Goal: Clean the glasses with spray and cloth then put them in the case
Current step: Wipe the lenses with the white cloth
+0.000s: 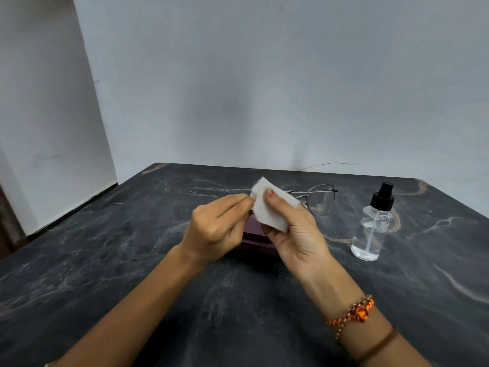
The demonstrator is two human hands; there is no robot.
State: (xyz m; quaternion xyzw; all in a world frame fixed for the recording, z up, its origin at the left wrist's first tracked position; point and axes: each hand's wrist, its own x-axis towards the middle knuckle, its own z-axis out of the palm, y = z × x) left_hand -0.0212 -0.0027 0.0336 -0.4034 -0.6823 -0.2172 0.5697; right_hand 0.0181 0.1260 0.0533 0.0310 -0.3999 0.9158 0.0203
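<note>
Both hands hold the cloth [270, 207] above mid-table. Right hand [299, 234] is closed on it, thumb pressed on the face, fingers behind. Left hand [219, 226] pinches the cloth's 9 o'clock edge between thumb and fingertips.

Glasses [318, 198] lie on the table [105, 260] at 2 o'clock from the hands, partly hidden behind the cloth, untouched. Spray [373, 226] stands upright at 3 o'clock, cap on. Case [254, 238] sits directly beneath the hands, mostly hidden; open or closed cannot be told.

Risks, as judged:
- A reach for the glasses at 2 o'clock could sweep the spray over.
- A dry wipe may scratch the lenses if spraying is skipped.
- The thin frame may bend under a heavy grip.
</note>
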